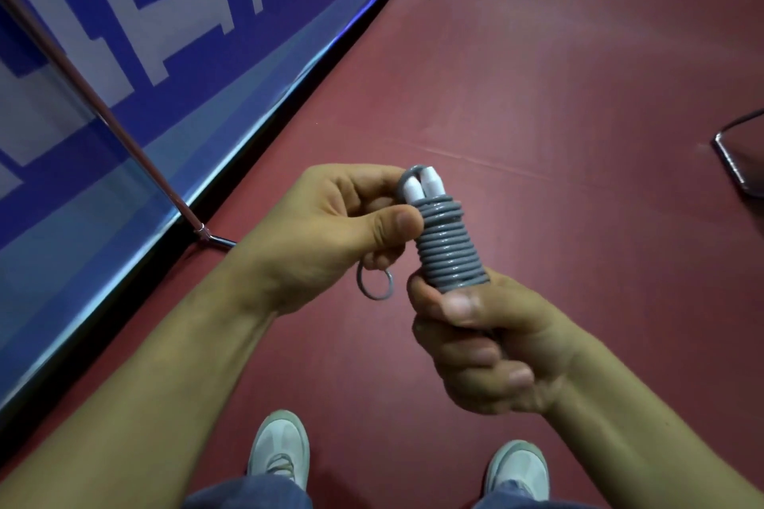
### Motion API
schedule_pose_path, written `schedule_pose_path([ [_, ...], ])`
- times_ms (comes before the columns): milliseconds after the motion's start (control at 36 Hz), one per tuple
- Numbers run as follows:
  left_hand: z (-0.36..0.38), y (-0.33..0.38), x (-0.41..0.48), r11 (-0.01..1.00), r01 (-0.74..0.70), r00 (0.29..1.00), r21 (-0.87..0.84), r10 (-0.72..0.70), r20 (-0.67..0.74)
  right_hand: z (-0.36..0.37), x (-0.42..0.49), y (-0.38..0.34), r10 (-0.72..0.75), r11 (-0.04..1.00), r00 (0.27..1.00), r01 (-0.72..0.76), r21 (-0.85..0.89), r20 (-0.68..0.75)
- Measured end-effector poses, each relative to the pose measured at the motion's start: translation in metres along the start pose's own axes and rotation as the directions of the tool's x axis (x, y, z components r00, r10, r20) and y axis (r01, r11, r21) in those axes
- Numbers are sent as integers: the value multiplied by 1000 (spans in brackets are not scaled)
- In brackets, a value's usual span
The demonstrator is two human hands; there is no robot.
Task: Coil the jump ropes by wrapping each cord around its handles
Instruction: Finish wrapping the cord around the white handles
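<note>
- Fingers (pixel 467 355) of your right hand (pixel 496 351) are curled tight round the lower end of the handles, directly below the coil (pixel 448 248). The thumb presses against the bottom turn.
- Your left hand (pixel 326 227) sits at the coil's left side. Thumb and forefinger pinch the grey cord (pixel 407 174) against the upper turns.
- Handles (pixel 430 182): two white tips show side by side, poking out above the coil. The cord arcs over them at the top.
- The coil is made of close, even grey turns. You hold it in the air in front of you, above the red floor (pixel 578 95).
- Loose end: a small loop (pixel 374 298) hangs under your left hand, lower left of the coil. It does not look tucked in yet.
- Judgement: this rope is nearly wrapped, and securing the end is what remains.
- Risk: if you ease the left pinch before the end is locked, the top turns will likely spring off. The cord looks glossy and stiff.
- Risk: if the right grip slackens, the two handles can splay. The lower turns may then slide down off the stack.
- Risk: forcing the loop under tight turns may push neighbouring turns up over the white tips.
- Beyond the coil: a blue banner (pixel 124 54) and a metal pole (pixel 103 112) lie upper left. Your shoes (pixel 281 446) are beneath.
</note>
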State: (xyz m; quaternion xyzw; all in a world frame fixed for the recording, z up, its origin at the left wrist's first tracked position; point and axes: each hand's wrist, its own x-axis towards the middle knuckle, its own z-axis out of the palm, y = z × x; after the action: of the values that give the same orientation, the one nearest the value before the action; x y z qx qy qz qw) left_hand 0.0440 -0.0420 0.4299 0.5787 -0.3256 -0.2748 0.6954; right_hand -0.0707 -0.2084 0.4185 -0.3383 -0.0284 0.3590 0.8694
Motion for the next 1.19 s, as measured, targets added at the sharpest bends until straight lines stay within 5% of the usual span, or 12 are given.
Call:
schedule_pose_path([
  [83,0,2,1,996,27,991,-88,-15,132,-8,3,4,27,981,964,-76,180,263],
  [194,4,-1,0,995,52,984,-84,-36,176,-11,8,11,25,938,914,-161,307,405],
  [278,8,-7,2,999,34,999,-37,-33,31,-13,8,8,57,972,977,-101,213,203],
  [333,6,-8,3,998,56,996,-12,-56,-71,-12,8,0,3,1000,991,-1,11,-135],
  [417,-2,-10,3,987,116,969,107,-89,-230,-6,11,-10,-283,889,791,4,-458,-543],
  [528,5,-14,6,941,146,957,304,-57,-283,3,24,2,-507,668,602,-176,-723,-616],
  [639,11,-8,4,928,89,979,362,-16,-201,1,27,13,-718,540,449,-122,-833,-532],
  [750,4,-1,-2,942,32,989,334,19,-147,4,14,3,-641,634,606,73,-770,-471],
  [917,1,7,-4,943,-22,991,333,64,-117,9,6,-6,-392,876,841,218,-430,-372],
  [1194,-2,11,-4,975,1,999,221,7,-36,-4,-2,-4,-182,983,983,181,-18,-22],
])
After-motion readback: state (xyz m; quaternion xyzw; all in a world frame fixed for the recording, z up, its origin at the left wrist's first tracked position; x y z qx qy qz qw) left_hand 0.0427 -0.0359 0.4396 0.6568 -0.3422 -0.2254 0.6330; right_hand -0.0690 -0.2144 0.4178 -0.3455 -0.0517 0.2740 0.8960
